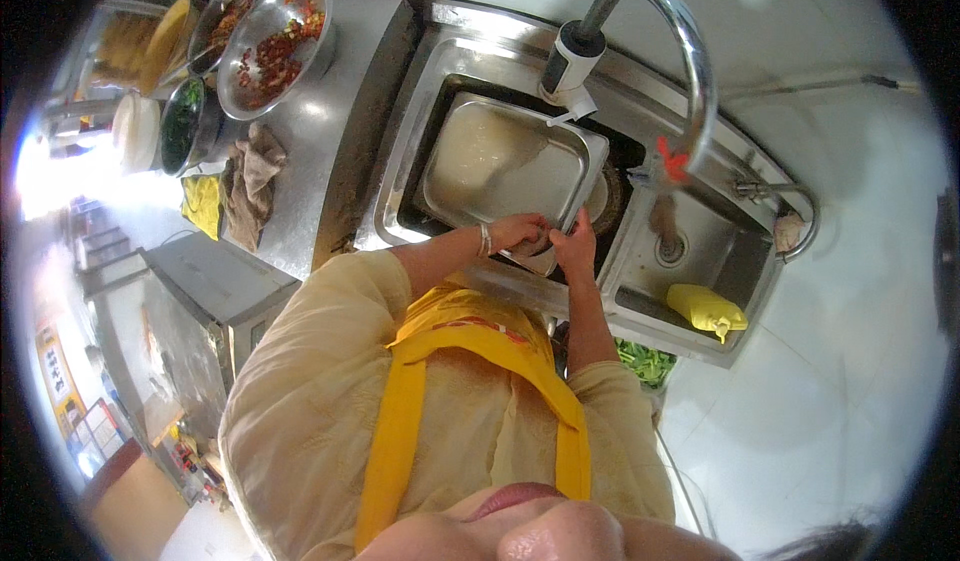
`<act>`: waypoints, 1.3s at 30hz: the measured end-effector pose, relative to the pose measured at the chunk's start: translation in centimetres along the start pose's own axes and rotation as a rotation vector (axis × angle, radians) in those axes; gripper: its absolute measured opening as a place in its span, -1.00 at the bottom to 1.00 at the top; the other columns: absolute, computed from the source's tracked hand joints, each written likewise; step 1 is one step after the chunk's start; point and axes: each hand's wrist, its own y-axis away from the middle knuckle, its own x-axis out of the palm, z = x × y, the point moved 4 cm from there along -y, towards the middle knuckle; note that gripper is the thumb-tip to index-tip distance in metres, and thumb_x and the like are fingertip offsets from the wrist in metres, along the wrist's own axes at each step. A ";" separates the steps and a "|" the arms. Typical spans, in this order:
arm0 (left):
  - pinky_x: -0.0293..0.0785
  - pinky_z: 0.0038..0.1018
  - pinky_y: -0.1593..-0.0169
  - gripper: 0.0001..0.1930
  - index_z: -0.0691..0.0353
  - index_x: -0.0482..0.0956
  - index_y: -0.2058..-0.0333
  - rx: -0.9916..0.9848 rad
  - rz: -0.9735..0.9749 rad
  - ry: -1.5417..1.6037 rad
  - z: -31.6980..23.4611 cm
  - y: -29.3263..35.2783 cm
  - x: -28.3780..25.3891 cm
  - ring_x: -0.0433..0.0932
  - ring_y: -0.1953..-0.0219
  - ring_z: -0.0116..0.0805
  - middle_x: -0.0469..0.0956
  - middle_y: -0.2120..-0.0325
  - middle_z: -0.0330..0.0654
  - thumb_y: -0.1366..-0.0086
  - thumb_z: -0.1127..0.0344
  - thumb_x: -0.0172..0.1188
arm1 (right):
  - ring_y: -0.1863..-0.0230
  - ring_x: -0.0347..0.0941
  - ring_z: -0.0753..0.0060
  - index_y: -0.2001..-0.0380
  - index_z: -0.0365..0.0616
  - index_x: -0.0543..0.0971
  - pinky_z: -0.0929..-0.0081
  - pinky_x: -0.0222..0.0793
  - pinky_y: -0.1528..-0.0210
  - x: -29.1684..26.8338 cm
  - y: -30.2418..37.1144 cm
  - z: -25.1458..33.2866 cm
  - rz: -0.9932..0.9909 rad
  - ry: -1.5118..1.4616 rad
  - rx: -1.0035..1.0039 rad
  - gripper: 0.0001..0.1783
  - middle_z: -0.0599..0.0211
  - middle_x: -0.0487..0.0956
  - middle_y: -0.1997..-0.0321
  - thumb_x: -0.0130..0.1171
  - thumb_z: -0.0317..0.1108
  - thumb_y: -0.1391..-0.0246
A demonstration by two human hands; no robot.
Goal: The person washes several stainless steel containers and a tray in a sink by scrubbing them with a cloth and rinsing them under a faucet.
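A rectangular stainless steel pan [450, 191] stands in the left basin of the sink, with pale, cloudy liquid inside. My left hand [518, 233] is at the pan's near right corner, its fingers curled inward and a light bracelet on the wrist. Close beside it, almost touching, is my right hand [573, 248], fingers bent and one pointing up along the pan's right side. Both hands seem closed around something at that corner; whether it is the rim or a small object is hidden. A round light vessel [600, 201] partly shows behind the pan's right side.
Over the sink arches a tall faucet [690, 51] with a red tie. The right basin [640, 271] holds a yellow bottle or pouch [705, 308]. On the left counter [330, 111] are a bowl of chopped red peppers [275, 56] and a brown cloth [252, 186].
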 end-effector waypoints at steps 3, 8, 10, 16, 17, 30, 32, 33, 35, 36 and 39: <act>0.32 -0.57 0.39 -0.89 0.21 0.46 0.35 0.121 0.057 -0.425 -1.7 4.3 -0.1 0.35 0.42 -0.49 0.41 0.44 -0.29 -0.14 0.36 0.04 | 0.18 0.50 0.18 -0.10 -0.18 0.31 0.35 0.36 0.11 -0.1 0.1 0.1 0.020 0.087 0.067 -0.33 0.10 0.55 0.15 0.14 -0.36 0.19; 0.37 -0.29 0.13 -0.86 0.20 0.41 0.40 0.325 -0.019 -0.966 -2.0 8.2 -3.2 0.41 0.21 -0.12 0.39 0.33 -0.11 0.00 0.40 0.08 | 0.06 0.46 -0.04 -0.07 -0.23 0.30 0.21 0.36 0.03 -0.3 0.4 1.6 -0.085 0.145 0.140 -0.30 -0.12 0.51 0.12 0.21 -0.32 0.24; 0.39 -0.35 0.12 -0.87 0.22 0.49 0.37 0.066 -0.133 -0.882 -1.3 9.0 -5.9 0.44 0.18 -0.17 0.43 0.23 -0.11 -0.08 0.41 0.03 | 0.05 0.46 -0.03 -0.11 -0.26 0.27 0.21 0.36 0.01 -0.1 0.5 1.6 -0.093 0.223 0.130 -0.26 -0.13 0.50 0.09 0.21 -0.32 0.23; 0.30 -0.28 -0.10 -0.76 0.12 0.56 0.20 0.047 -0.383 -1.661 2.7 7.8 -14.4 0.33 -0.09 -0.13 0.40 0.03 -0.10 -0.15 0.42 0.02 | 0.14 0.49 -0.09 -0.13 -0.29 0.24 0.18 0.39 0.07 0.3 0.9 3.5 -0.076 0.277 0.052 -0.23 -0.13 0.52 0.14 0.19 -0.35 0.25; 0.28 -0.27 -0.13 -0.74 0.10 0.56 0.17 0.003 -0.382 -1.743 3.2 7.6 -15.2 0.31 -0.12 -0.12 0.38 0.01 -0.09 -0.15 0.42 0.02 | 0.16 0.49 -0.10 -0.10 -0.31 0.27 0.16 0.39 0.10 0.2 0.9 4.2 -0.027 0.192 0.146 -0.25 -0.12 0.53 0.16 0.18 -0.36 0.27; 0.36 -0.28 0.07 -0.87 0.21 0.53 0.46 0.314 -0.619 -1.319 -7.8 15.4 -7.4 0.43 0.18 -0.11 0.50 0.33 -0.09 0.05 0.54 0.12 | 0.55 0.33 0.32 0.39 -0.28 0.44 0.36 0.23 0.48 -4.5 3.4 2.4 0.143 -0.172 0.412 -0.67 0.24 0.42 0.52 0.13 -0.37 0.34; 0.37 -0.29 0.09 -0.86 0.22 0.51 0.46 0.453 -0.630 -1.225 -9.5 17.2 -6.1 0.44 0.20 -0.10 0.50 0.35 -0.09 0.07 0.55 0.11 | 0.61 0.26 0.45 0.46 -0.20 0.42 0.46 0.16 0.55 -6.2 5.2 5.4 0.237 -0.140 0.443 -0.75 0.36 0.36 0.59 0.13 -0.36 0.31; 0.38 -0.29 0.10 -0.86 0.23 0.50 0.47 0.520 -0.634 -1.179 -10.5 18.2 -5.6 0.44 0.22 -0.09 0.50 0.35 -0.09 0.08 0.55 0.11 | 0.62 0.24 0.46 0.51 -0.19 0.41 0.47 0.14 0.56 -6.5 5.9 4.7 0.218 -0.193 0.483 -0.80 0.38 0.35 0.61 0.12 -0.36 0.29; 0.38 -0.30 0.10 -0.85 0.23 0.50 0.46 0.560 -0.583 -1.127 -12.8 19.7 -4.9 0.44 0.20 -0.08 0.50 0.33 -0.09 0.09 0.56 0.11 | 0.65 0.21 0.49 0.59 -0.16 0.38 0.49 0.10 0.58 -6.8 6.7 2.7 0.181 -0.298 0.563 -0.87 0.44 0.32 0.64 0.09 -0.37 0.24; 0.38 -0.31 0.10 -0.84 0.23 0.50 0.46 0.579 -0.548 -1.108 -13.8 20.4 -4.4 0.45 0.20 -0.07 0.50 0.31 -0.09 0.10 0.56 0.12 | 0.65 0.19 0.51 0.62 -0.15 0.38 0.50 0.09 0.59 -7.1 7.3 3.0 0.186 -0.341 0.582 -0.86 0.46 0.30 0.67 0.10 -0.36 0.25; 0.40 -0.34 0.10 -0.81 0.22 0.51 0.44 0.678 -0.625 -1.080 -15.5 22.2 -4.1 0.45 0.16 -0.08 0.49 0.27 -0.09 0.11 0.58 0.11 | 0.67 0.15 0.56 0.66 -0.11 0.37 0.53 0.05 0.62 -8.3 7.7 4.8 0.278 -0.431 0.640 -0.84 0.51 0.24 0.71 0.12 -0.33 0.26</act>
